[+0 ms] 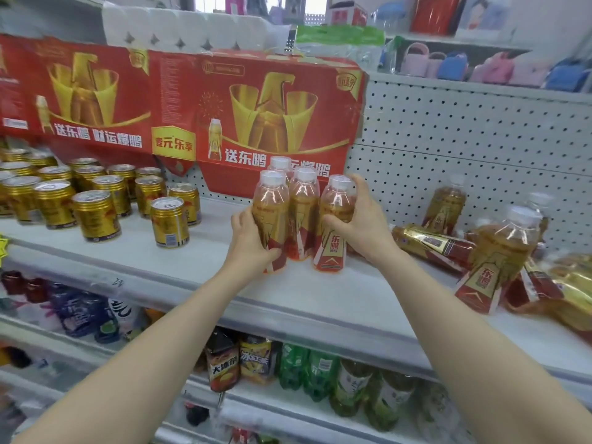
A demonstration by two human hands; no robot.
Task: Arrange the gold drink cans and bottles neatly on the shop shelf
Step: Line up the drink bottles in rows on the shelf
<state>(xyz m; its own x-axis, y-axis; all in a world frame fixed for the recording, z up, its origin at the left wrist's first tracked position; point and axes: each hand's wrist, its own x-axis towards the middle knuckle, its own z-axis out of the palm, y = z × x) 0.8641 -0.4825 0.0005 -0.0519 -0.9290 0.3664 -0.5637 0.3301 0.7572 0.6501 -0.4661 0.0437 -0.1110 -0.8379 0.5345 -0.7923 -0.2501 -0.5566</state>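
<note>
Four gold-labelled bottles (302, 203) stand clustered upright at the centre of the shelf (192, 267). The left hand (253, 241) curls round the front-left bottle (272, 203). The right hand (362, 219) wraps the rightmost bottle (333, 241), labelled 东鹏. Gold cans (96, 216) stand at nine o'clock, their print blurred. At three o'clock, toppled bottles (429, 241) lie partly cut off. Behind, a red banner (256, 107) reads 送东鹏.

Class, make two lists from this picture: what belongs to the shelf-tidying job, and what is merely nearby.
Job: upright bottles, gripped by left hand and right hand; fallen bottles; gold cans; shelf.
Nearby: red banner; green bottles below; toilet rolls; small bags.
</note>
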